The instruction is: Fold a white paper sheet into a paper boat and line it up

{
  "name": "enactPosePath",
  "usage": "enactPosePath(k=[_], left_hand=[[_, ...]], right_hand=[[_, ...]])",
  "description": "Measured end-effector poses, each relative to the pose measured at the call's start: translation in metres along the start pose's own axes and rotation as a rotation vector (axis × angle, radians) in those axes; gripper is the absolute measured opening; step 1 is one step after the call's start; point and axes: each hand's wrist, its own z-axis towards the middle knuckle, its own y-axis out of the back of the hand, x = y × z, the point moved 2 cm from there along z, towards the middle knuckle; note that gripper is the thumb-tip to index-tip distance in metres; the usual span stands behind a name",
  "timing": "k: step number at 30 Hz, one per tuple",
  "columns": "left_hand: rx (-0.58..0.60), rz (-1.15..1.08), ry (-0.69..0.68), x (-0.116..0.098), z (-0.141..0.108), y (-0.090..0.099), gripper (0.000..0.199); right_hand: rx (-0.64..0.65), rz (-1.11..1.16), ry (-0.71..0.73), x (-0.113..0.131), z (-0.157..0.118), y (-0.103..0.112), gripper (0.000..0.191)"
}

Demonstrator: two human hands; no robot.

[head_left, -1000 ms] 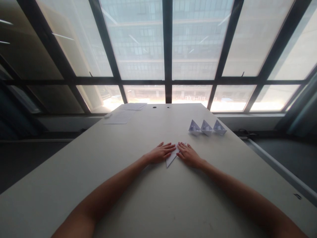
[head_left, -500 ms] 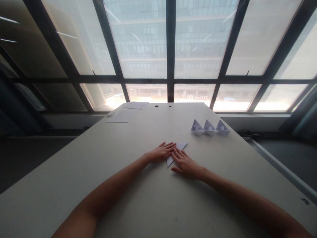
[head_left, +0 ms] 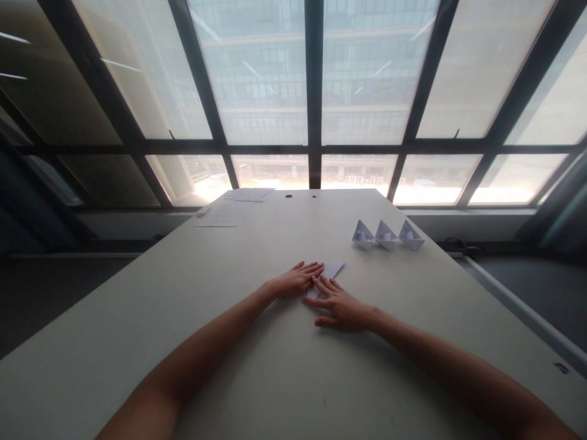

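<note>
We take the folded paper (head_left: 332, 270) as the middle of the clock; it lies flat on the bench (head_left: 257, 385). The left hand (head_left: 296, 281), at nine o'clock, stays almost as it was one second ago, its fingers straight, close together and laid upon the paper. The right hand (head_left: 342, 305) has slid from the upper end of the paper toward the lower one; now at between four and five o'clock, it has its fingers spread and resting on the paper, gripping nothing, so the tip toward two o'clock has become visible.

The middle and lower end of the paper are partly covered by fingers, and we cannot tell whether the two hands touch. The left forearm (head_left: 220, 328) is cut off by the edge at eight o'clock, the right forearm (head_left: 435, 351) at four.

On the bench we find paper sheets (head_left: 217, 215) at ten o'clock, two small holes (head_left: 288, 196) between eleven and twelve, and three paper boats (head_left: 386, 236) in a row at two. Beyond, from ten to two, large windows (head_left: 261, 73) in dark frames show a hazy building, with a dark curtain (head_left: 36, 208) near nine and another curtain (head_left: 557, 214) near three.
</note>
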Motion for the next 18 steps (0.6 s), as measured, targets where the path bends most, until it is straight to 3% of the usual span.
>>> enactPosePath(k=[10, 18], left_hand=[[0.026, 0.001, 0.006, 0.0, -0.001, 0.001, 0.055], [-0.004, -0.082, 0.036, 0.005, 0.002, -0.001, 0.052]], right_hand=[[-0.008, -0.015, -0.019, -0.004, 0.002, -0.001, 0.055], [-0.032, -0.091, -0.044, -0.014, 0.005, -0.006, 0.063]])
